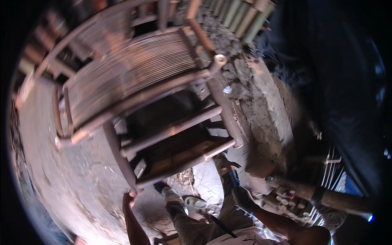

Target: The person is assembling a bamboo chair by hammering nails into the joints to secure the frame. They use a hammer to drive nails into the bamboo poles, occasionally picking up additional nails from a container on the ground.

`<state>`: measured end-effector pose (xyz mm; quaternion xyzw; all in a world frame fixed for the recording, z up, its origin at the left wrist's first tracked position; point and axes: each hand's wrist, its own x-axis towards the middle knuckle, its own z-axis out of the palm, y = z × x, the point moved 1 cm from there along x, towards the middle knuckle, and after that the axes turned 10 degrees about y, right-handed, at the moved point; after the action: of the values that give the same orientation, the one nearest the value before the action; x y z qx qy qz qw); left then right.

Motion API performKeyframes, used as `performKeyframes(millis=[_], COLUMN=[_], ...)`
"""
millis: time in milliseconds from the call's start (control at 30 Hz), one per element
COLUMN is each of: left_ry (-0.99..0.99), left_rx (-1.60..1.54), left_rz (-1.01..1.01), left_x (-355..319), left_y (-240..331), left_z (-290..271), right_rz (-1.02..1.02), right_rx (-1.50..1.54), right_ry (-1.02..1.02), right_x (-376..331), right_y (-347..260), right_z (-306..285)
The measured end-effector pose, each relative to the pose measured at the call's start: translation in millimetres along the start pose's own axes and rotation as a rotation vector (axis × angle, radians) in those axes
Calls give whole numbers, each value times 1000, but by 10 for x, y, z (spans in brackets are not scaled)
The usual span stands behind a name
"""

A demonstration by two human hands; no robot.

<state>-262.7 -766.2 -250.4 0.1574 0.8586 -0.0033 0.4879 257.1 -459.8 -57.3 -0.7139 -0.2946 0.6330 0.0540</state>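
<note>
A brown bamboo chair with a slatted seat and round pole legs is seen tipped on its side above the dusty ground, its legs pointing toward the lower right of the view. The slatted seat faces the upper left, and the crossbars between the legs are seen in the middle of the picture.

The left hand is raised from the lower edge and is closed around the end of the lowest chair leg, where that leg comes down toward the person. The grip is clamped on the pole, though the fingers are partly blurred.

The right hand is held lower right, near the end of another leg and just beside a small dark blue tool with a narrow handle. The fingers appear curled, but whether the tool is gripped or only touched cannot be told from the blurred view.

The person's knees in olive-brown trousers are seen between the two forearms, with a pale sandal on the ground just beyond them.

To the right, cut lengths of bamboo pole are lying beside a heap of short pale offcuts. A row of green and tan bamboo stalks is seen along the upper edge, and a cracked earthen wall runs down the right of the chair.
</note>
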Motion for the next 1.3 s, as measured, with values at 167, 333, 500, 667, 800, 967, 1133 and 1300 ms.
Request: performKeyframes(millis=[167,333,500,667,800,967,1133,1300], left_ry=[433,179,359,711,904,948,1046,862], left_rx=[333,-375,-590,-296,-153,-213,13,-443], left_rz=[384,948,1127,1152,1239,1232,1209,1178], left_x=[-295,-238,845,812,1050,1200,1334,1181], left_y=[2268,6534,9531,11277,11843,12295,12656,12825], left_z=[-561,192,865,1524,1551,1496,1421,1413], right_rz=[206,342,427,518,545,564,595,602], right_rx=[160,420,530,574,582,591,596,582], right_ry=[294,286,177,246,246,261,282,317], right_x=[-164,120,907,1574,1875,2080,2132,2057], right_y=[66,-64,-279,-393,-456,-523,-586,-636], right_z=[-632,-1222,-1739,-2049,-2231,-2315,-2315,-2266])
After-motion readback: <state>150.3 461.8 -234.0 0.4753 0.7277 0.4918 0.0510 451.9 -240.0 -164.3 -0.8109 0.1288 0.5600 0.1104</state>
